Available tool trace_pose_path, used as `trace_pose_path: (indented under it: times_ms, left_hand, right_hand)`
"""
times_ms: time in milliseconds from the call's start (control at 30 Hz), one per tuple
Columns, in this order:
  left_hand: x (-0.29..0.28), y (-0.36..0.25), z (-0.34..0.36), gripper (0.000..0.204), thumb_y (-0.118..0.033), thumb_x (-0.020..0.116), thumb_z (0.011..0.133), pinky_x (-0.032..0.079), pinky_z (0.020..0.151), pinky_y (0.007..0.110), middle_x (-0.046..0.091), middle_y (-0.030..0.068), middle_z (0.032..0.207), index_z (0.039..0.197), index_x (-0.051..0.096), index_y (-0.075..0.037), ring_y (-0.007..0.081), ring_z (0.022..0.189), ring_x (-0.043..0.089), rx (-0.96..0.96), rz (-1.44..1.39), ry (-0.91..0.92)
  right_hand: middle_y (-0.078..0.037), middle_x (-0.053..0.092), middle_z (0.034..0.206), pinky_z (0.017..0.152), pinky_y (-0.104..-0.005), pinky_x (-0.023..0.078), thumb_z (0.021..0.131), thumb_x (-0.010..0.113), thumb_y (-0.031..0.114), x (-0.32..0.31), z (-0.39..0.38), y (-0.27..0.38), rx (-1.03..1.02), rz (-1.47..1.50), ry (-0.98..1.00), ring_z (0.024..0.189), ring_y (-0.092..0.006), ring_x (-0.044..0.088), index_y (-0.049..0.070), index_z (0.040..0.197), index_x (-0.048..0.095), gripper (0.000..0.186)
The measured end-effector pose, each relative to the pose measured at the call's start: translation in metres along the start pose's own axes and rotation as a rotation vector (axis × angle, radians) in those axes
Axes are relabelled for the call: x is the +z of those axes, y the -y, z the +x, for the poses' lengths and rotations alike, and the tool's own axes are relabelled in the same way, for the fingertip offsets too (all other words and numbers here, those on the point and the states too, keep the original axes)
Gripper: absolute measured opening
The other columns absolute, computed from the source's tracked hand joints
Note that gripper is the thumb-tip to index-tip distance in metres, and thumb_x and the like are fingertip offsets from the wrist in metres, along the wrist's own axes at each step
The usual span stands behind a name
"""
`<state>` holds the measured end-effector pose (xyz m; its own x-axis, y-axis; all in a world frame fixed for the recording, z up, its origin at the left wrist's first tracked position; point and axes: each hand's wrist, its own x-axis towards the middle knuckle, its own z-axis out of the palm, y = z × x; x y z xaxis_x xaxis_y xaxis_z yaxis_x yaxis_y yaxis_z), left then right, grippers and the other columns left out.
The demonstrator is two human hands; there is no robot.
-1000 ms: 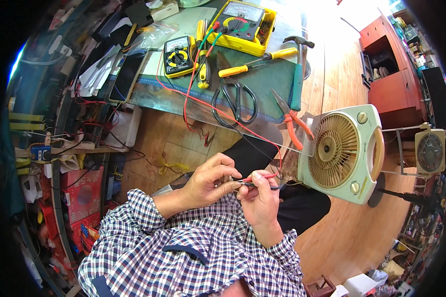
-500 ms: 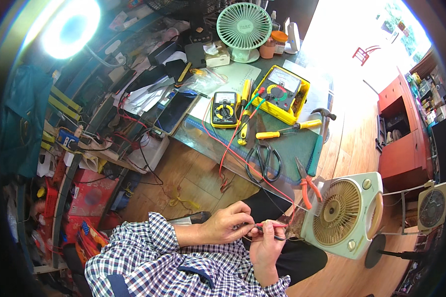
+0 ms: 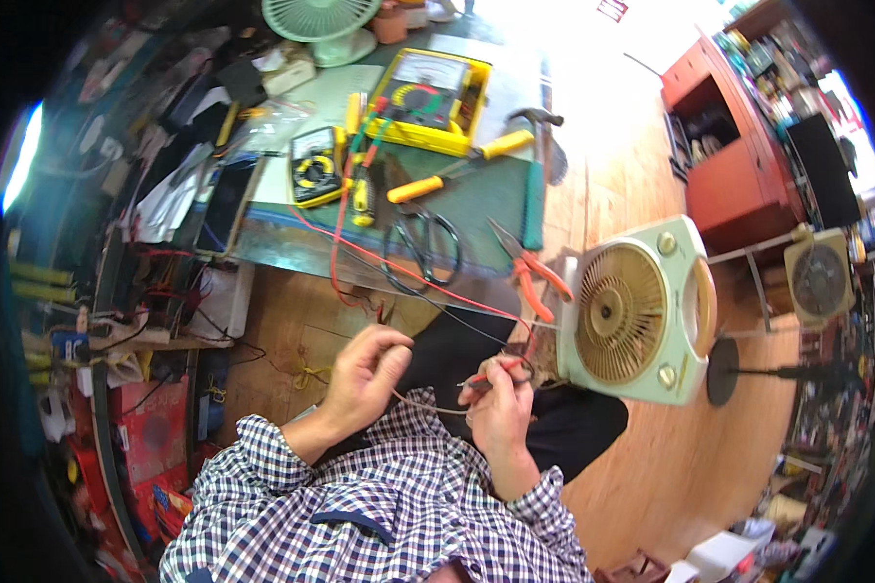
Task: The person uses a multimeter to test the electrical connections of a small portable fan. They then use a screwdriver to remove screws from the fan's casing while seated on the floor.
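Observation:
My left hand [image 3: 362,381] is raised over my lap with its fingers curled in. A thin beige cord [image 3: 428,404] runs from its palm side across to my right hand; the end at the left is hidden by the fingers. My right hand [image 3: 501,408] is closed around a red test probe [image 3: 501,370] and a dark one beside it. Their red lead [image 3: 437,285] and black lead lead back to the table. There stand an analog multimeter [image 3: 315,167] and a larger multimeter [image 3: 426,92] in a yellow case.
Orange-handled pliers [image 3: 533,272] lie at the table corner, near black-handled scissors [image 3: 421,255], yellow-handled screwdrivers [image 3: 457,170] and a hammer [image 3: 535,180]. A pale green box fan [image 3: 622,311] stands right of my knees. Cluttered shelves [image 3: 156,340] line the left side.
My hands have moved apart, the left one drawing away leftward from the probes. The beige cord now shows between them. The view has shifted, so the table appears higher and farther left.

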<state>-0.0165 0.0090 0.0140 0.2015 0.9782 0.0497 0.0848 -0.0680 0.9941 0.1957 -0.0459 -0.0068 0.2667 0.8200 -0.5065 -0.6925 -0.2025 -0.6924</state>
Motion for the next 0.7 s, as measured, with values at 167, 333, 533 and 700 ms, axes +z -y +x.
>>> trace_pose_path:
  times_ms: [167, 333, 533, 700]
  left_hand:
    - [-0.02, 0.008, 0.011, 0.016, -0.013, 0.063, 0.113, 0.046, 0.072, 0.023, 0.064, -0.0027, 0.097, 0.122, 0.07, -0.001, 0.0048, 0.083, 0.055, -0.206, -0.044, -0.15]
    - [-0.068, 0.014, 0.019, 0.019, -0.014, 0.063, 0.112, 0.049, 0.064, 0.027, 0.068, 0.002, 0.093, 0.123, 0.07, 0.0, 0.0081, 0.072, 0.06, -0.357, 0.33, 0.02]
    - [-0.098, 0.048, 0.005, 0.031, -0.016, 0.071, 0.099, 0.055, 0.102, 0.049, 0.072, 0.0245, 0.122, 0.125, 0.074, 0.0, 0.0436, 0.115, 0.068, -0.09, 1.008, 0.273]
    - [-0.083, 0.025, 0.014, 0.032, -0.024, 0.075, 0.099, 0.054, 0.107, 0.049, 0.066, 0.0258, 0.141, 0.117, 0.077, 0.002, 0.0443, 0.128, 0.064, -0.199, 0.783, 0.6]
  right_hand:
    - [-0.003, 0.065, 0.085, 0.063, -0.0308, 0.052, 0.104, 0.074, 0.016, -0.054, 0.03, 0.008, -0.274, -0.778, -0.052, 0.069, -0.0121, 0.064, 0.0, 0.101, 0.07, 0.017]
    - [-0.012, 0.067, 0.086, 0.067, -0.0384, 0.054, 0.1, 0.078, 0.016, -0.055, 0.036, 0.0, -0.578, -1.137, -0.019, 0.071, -0.0263, 0.068, -0.002, 0.098, 0.072, 0.019]
    - [-0.017, 0.068, 0.093, 0.07, -0.046, 0.058, 0.1, 0.074, 0.018, -0.024, 0.024, -0.004, -0.601, -1.34, 0.26, 0.078, -0.0378, 0.07, 0.003, 0.097, 0.071, 0.016]
    - [-0.018, 0.067, 0.1, 0.074, -0.0459, 0.06, 0.096, 0.07, 0.014, 0.03, 0.047, -0.055, -0.805, -1.413, 0.57, 0.087, -0.037, 0.072, 0.003, 0.1, 0.069, 0.012]
